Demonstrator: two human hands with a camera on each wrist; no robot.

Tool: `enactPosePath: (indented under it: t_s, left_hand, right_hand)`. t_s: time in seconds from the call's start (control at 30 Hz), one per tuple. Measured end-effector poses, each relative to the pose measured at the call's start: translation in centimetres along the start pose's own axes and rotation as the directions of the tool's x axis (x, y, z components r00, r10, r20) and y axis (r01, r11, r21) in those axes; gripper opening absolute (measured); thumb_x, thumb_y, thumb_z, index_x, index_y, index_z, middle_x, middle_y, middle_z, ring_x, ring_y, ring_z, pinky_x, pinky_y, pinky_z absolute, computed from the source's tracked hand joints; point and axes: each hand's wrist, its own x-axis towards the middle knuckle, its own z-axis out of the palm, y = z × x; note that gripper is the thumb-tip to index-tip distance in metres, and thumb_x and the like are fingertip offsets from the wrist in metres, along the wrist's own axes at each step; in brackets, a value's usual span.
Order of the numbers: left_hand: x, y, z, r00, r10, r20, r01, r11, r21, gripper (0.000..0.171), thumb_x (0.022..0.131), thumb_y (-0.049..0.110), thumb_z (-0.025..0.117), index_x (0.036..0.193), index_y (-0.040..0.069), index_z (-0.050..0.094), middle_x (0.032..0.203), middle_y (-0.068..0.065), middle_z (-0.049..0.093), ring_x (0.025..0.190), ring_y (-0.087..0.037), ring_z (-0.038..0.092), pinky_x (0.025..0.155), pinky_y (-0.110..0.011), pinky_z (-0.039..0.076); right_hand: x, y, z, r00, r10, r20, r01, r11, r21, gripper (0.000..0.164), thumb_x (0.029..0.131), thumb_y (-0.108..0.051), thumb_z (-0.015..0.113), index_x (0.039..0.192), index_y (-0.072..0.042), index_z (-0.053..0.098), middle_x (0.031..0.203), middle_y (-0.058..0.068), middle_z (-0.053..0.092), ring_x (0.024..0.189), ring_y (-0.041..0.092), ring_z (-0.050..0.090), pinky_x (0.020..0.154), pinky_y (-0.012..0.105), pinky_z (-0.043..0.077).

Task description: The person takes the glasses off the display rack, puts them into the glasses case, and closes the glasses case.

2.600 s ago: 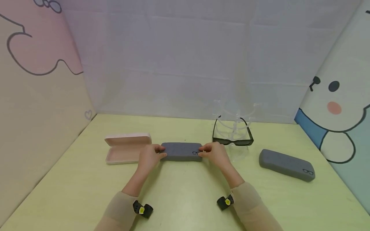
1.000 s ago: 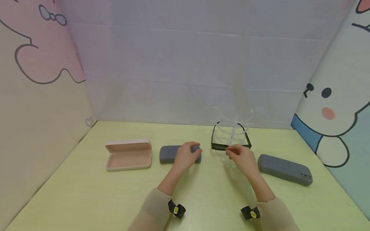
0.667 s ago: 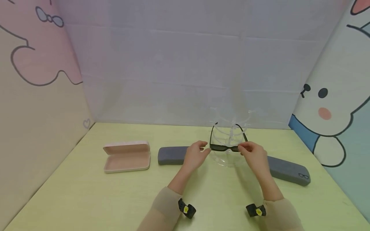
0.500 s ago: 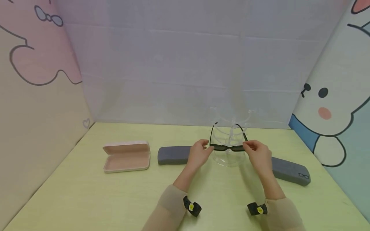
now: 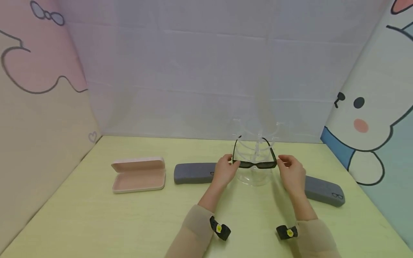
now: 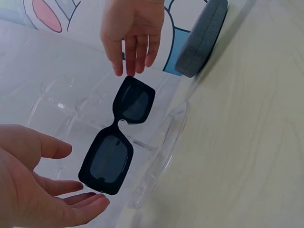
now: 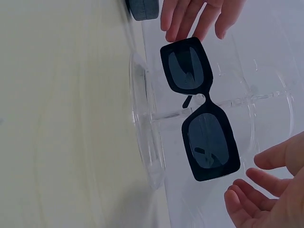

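Observation:
Black sunglasses [image 5: 256, 165] with dark lenses sit on a clear display stand [image 5: 255, 179], front toward me and temples pointing back. My left hand [image 5: 224, 170] is at their left end, its fingertips [image 6: 97, 200] right at the frame's corner. At the right end is my right hand [image 5: 292, 173], fingers loosely bent and beside the frame; in the right wrist view its fingertips [image 7: 232, 194] sit just off the lens corner. Neither hand curls round the sunglasses. Left of the stand lies a closed grey glasses case [image 5: 193, 173], partly behind my left hand.
Another closed grey glasses case [image 5: 324, 191] lies at the right, partly behind my right hand. A pale pink glasses case [image 5: 138, 182] stands open at the left. White cloth [image 5: 180, 82] hangs behind the table [image 5: 113, 222], with printed cartoon panels at both sides.
Both hands have left the middle grey case and moved right to the sunglasses. My right hand has slid from the front of the frame out to its right end.

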Motion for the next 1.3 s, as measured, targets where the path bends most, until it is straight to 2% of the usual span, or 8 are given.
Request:
enactPosePath:
  t_s: [0.13, 0.3, 0.5, 0.8, 0.97, 1.13, 1.23, 1.3]
  left_hand:
    - [0.1, -0.3, 0.3, 0.999, -0.026, 0.023, 0.025, 1.000, 0.005, 0.049, 0.089, 0.026, 0.055, 0.131, 0.002, 0.046, 0.128, -0.018, 0.050, 0.111, -0.031, 0.053, 0.087, -0.040, 0.047]
    - [0.3, -0.6, 0.5, 0.997, -0.041, 0.059, 0.043, 0.999, -0.026, 0.051, 0.090, 0.028, 0.054, 0.133, 0.003, 0.043, 0.129, -0.018, 0.050, 0.112, -0.030, 0.053, 0.087, -0.039, 0.048]
    - [0.6, -0.5, 0.3, 0.995, -0.057, 0.076, 0.061, 0.997, -0.046, 0.050, 0.090, 0.027, 0.054, 0.133, 0.004, 0.044, 0.125, -0.016, 0.054, 0.111, -0.027, 0.055, 0.086, -0.035, 0.048]
    - [0.7, -0.7, -0.1, 0.996, -0.051, 0.068, 0.057, 0.995, -0.085, 0.047, 0.089, 0.027, 0.055, 0.129, 0.003, 0.049, 0.117, -0.015, 0.058, 0.107, -0.026, 0.057, 0.085, -0.034, 0.048]
    - [0.8, -0.7, -0.9, 0.997, -0.048, 0.053, 0.052, 0.996, -0.073, 0.040, 0.090, 0.028, 0.055, 0.122, 0.006, 0.055, 0.110, -0.011, 0.061, 0.100, -0.024, 0.058, 0.081, -0.034, 0.048]
    - [0.9, -0.9, -1.8, 0.999, -0.025, 0.041, 0.028, 0.996, -0.089, 0.032, 0.090, 0.025, 0.054, 0.115, 0.005, 0.060, 0.101, -0.011, 0.064, 0.092, -0.024, 0.060, 0.073, -0.030, 0.047]
    - [0.9, -1.2, -2.1, 0.999, -0.027, 0.038, 0.031, 0.993, -0.116, 0.030, 0.091, 0.025, 0.055, 0.111, 0.005, 0.061, 0.093, -0.010, 0.064, 0.087, -0.027, 0.062, 0.064, -0.024, 0.045]
    - [0.9, -1.4, -2.3, 0.999, -0.039, 0.033, 0.043, 0.988, -0.146, 0.028, 0.090, 0.025, 0.056, 0.109, 0.004, 0.061, 0.088, -0.009, 0.063, 0.085, -0.029, 0.062, 0.060, -0.022, 0.043]
  right_hand:
    - [0.2, 0.5, 0.0, 0.997, 0.017, 0.069, -0.017, 1.000, -0.010, 0.040, 0.094, -0.026, 0.046, 0.126, -0.003, 0.052, 0.123, 0.017, 0.056, 0.111, 0.032, 0.054, 0.091, 0.043, 0.042]
    - [0.4, 1.0, 0.0, 0.988, 0.041, 0.146, -0.033, 0.998, -0.056, 0.047, 0.096, -0.032, 0.041, 0.132, -0.002, 0.046, 0.128, 0.019, 0.051, 0.115, 0.036, 0.050, 0.095, 0.048, 0.038]
    - [0.5, 1.2, 0.1, 0.982, 0.044, 0.186, -0.040, 0.999, -0.027, 0.047, 0.096, -0.032, 0.039, 0.132, -0.002, 0.047, 0.126, 0.022, 0.052, 0.106, 0.035, 0.057, 0.087, 0.044, 0.045]
    - [0.6, 1.0, 0.1, 0.982, 0.051, 0.179, -0.051, 0.999, -0.003, 0.044, 0.096, -0.030, 0.040, 0.129, -0.002, 0.049, 0.123, 0.022, 0.054, 0.101, 0.034, 0.059, 0.082, 0.041, 0.048]
    - [0.4, 0.6, -0.1, 0.971, 0.070, 0.228, -0.097, 0.989, 0.108, 0.045, 0.097, -0.029, 0.040, 0.130, 0.000, 0.046, 0.126, 0.022, 0.050, 0.108, 0.034, 0.056, 0.086, 0.036, 0.050]
    - [0.2, 0.2, -0.2, 0.949, 0.093, 0.302, -0.180, 0.945, 0.272, 0.047, 0.097, -0.025, 0.042, 0.131, 0.006, 0.041, 0.129, 0.025, 0.045, 0.100, 0.021, 0.058, 0.082, 0.023, 0.050]
    - [0.2, 0.0, -0.3, 0.930, 0.108, 0.350, -0.221, 0.927, 0.301, 0.048, 0.096, -0.023, 0.041, 0.133, 0.007, 0.038, 0.132, 0.025, 0.042, 0.096, 0.014, 0.056, 0.081, 0.021, 0.050]
    - [0.2, 0.0, -0.4, 0.912, 0.118, 0.394, -0.252, 0.918, 0.307, 0.048, 0.096, -0.023, 0.040, 0.135, 0.006, 0.036, 0.134, 0.025, 0.039, 0.100, 0.017, 0.054, 0.084, 0.023, 0.050]
